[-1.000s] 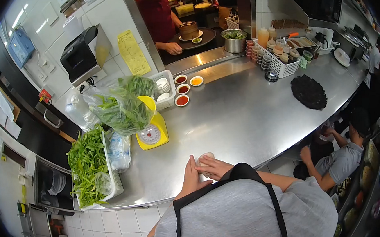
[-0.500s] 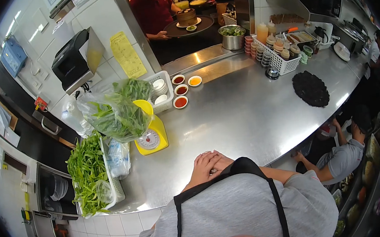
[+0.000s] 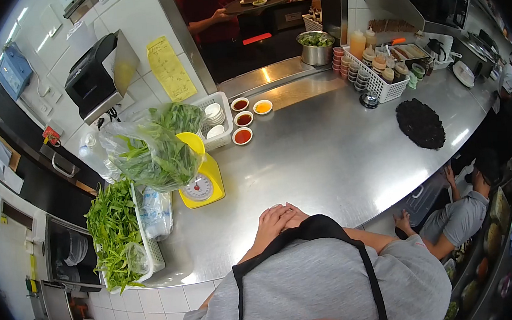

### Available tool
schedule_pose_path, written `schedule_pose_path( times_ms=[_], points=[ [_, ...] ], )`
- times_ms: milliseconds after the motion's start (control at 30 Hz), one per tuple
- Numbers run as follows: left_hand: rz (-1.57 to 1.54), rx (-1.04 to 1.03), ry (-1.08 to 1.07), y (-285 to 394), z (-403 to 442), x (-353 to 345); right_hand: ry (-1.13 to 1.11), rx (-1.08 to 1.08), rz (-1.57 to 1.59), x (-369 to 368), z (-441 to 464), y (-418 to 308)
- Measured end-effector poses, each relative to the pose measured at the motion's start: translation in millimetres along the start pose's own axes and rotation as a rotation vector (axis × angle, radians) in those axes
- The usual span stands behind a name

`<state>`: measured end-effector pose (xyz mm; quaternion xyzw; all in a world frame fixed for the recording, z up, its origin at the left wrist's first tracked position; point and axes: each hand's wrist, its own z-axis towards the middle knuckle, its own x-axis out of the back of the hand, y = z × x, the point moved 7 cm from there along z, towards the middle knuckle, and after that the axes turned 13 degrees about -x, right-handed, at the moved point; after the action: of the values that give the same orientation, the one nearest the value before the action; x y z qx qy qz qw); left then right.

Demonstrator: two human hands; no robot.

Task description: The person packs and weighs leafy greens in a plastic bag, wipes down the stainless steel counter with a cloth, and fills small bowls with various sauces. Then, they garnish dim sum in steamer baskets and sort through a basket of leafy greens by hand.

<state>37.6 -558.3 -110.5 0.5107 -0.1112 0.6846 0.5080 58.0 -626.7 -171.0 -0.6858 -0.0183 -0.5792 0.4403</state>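
Observation:
My left hand point(image 3: 269, 224) and my right hand point(image 3: 295, 216) are folded together at the near edge of the steel counter point(image 3: 305, 168), in front of my apron. The fingers of the left one lie closed across the other hand; part of the right-hand fingers is hidden beneath. I see no object in them. To their left stands a yellow dial scale point(image 3: 208, 185), bearing a clear plastic bag of leafy greens point(image 3: 152, 160). Beyond it, small white sauce dishes point(image 3: 242, 136) hold red, dark and orange sauces.
A white basket heaped with greens point(image 3: 114, 227) stands at the left. At the back are a steel pot point(image 3: 316, 54), a white basket of sauce bottles point(image 3: 389, 90) and a dark round mat point(image 3: 420, 123). One co-worker point(image 3: 465, 218) crouches at the lower right; another person point(image 3: 207, 18) carries a tray point(image 3: 257, 4).
The person beyond the pass-through has moved farther back with the tray. The crouching co-worker's arms have shifted, and a translucent container shows more there. My hands stay folded.

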Motion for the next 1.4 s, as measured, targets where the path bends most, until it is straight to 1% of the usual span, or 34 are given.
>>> schedule_pose_path(
  times_ms=[67,133,233,300,367,600,700,733,767,800,833,867,933,967,1067,1133,1167,1233,1300,1333,1400],
  points=[
    [0.000,0.002,-0.001,3,0,2,0.011,0.007,0.010,3,-3,-2],
    [-0.064,-0.001,0.010,14,7,18,0.017,0.013,0.013,4,-4,-2],
    [-0.069,-0.005,0.009,14,8,17,0.027,0.016,0.023,5,-5,-1],
    [-0.015,0.001,-0.022,-6,-4,-8,0.035,0.017,0.030,5,-7,-2],
    [0.041,0.005,-0.052,-14,-8,-16,0.039,0.019,0.026,9,-7,-4],
    [-0.037,0.001,0.016,10,-2,10,0.059,0.022,0.009,11,-8,-6],
    [-0.039,-0.027,0.010,1,2,3,0.126,0.031,-0.064,5,-5,-9],
    [-0.011,-0.016,-0.015,-4,2,-1,0.059,0.025,0.036,-24,9,26],
    [0.005,0.008,-0.052,-7,-2,-7,0.049,0.022,0.105,-37,8,35],
    [0.006,-0.004,-0.031,-13,-7,-14,0.054,0.022,0.189,-39,9,37],
    [0.029,0.048,-0.076,-14,-5,-15,0.069,0.021,0.245,-40,9,38],
    [0.012,0.021,-0.034,-6,-4,-8,0.074,0.024,0.313,-41,7,38],
    [0.011,-0.031,0.037,-3,-1,-3,0.124,0.057,0.147,-17,1,16],
    [-0.002,-0.023,0.014,-3,-1,-2,0.152,0.072,0.065,-4,-3,5],
    [0.001,0.003,0.029,1,-6,1,0.131,0.107,0.062,-9,4,3],
    [-0.083,0.202,0.298,-3,-12,23,0.196,0.145,0.167,48,2,-31],
    [-0.079,0.200,0.294,-8,-15,20,0.202,0.147,0.170,57,9,-31],
    [-0.039,0.219,0.414,-25,-22,21,0.295,-0.047,0.251,84,24,-17],
    [-0.038,0.203,0.414,-29,-22,17,0.437,-0.114,0.314,119,31,-17],
    [-0.025,0.215,0.402,-31,-22,16,0.451,-0.136,0.321,122,35,-13],
    [-0.006,0.202,0.393,-36,-21,12,0.298,-0.251,-0.037,112,45,-3]
  ],
)
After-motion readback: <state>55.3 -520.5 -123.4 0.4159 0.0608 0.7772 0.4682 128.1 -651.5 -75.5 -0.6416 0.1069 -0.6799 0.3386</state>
